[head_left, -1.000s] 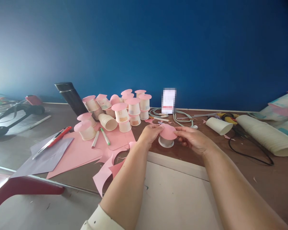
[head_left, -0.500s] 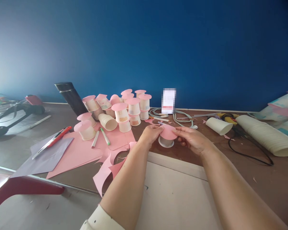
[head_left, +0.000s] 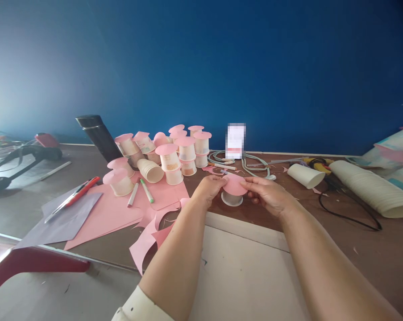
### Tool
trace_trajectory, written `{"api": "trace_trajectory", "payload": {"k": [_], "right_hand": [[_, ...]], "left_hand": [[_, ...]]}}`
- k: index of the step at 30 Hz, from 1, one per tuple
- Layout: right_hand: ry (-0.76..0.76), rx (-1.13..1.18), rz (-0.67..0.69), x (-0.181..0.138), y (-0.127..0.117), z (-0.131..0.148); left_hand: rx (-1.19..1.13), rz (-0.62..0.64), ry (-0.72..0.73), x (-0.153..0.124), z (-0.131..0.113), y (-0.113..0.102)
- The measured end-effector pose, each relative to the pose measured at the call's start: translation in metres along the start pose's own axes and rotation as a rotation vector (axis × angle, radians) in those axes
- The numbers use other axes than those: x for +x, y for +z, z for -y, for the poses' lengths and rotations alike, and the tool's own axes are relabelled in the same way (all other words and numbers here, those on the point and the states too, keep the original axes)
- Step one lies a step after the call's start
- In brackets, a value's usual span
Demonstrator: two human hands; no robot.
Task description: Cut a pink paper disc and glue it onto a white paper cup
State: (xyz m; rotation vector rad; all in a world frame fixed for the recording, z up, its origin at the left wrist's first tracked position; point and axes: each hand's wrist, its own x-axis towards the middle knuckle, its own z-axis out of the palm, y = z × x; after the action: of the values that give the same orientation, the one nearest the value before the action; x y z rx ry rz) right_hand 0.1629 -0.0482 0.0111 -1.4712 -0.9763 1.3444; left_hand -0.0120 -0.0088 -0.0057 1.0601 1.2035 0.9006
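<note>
A pink paper disc [head_left: 234,185] lies on the upturned base of a white paper cup [head_left: 232,199], which stands rim down on the brown table in front of me. My left hand [head_left: 210,189] pinches the disc's left edge between thumb and fingers. From the other side, my right hand [head_left: 265,192] holds its right edge the same way, with the remaining fingers curled beneath. The top of the cup is hidden under the disc. To the left stand several similar cups with pink tops [head_left: 168,156], some stacked in twos.
Pink sheets [head_left: 114,214], two markers [head_left: 147,191], paper offcuts [head_left: 143,244] and a red cutter knife [head_left: 74,196] lie to the left. Behind stand a black flask [head_left: 99,138] and a phone [head_left: 235,139]. Rightward lie a loose cup [head_left: 305,175] and a long cup stack [head_left: 371,189].
Almost nothing differs. Both hands keep hold of the pink disc on the cup, and the whole view has shifted very slightly.
</note>
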Motion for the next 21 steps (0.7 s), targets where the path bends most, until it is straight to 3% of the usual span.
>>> {"api": "trace_trajectory", "payload": {"k": [21], "right_hand": [[-0.004,-0.014,0.024,0.0027,-0.0028,-0.0029]], "left_hand": [[-0.168,0.044,-0.098,-0.0075,-0.0067,0.0038]]}}
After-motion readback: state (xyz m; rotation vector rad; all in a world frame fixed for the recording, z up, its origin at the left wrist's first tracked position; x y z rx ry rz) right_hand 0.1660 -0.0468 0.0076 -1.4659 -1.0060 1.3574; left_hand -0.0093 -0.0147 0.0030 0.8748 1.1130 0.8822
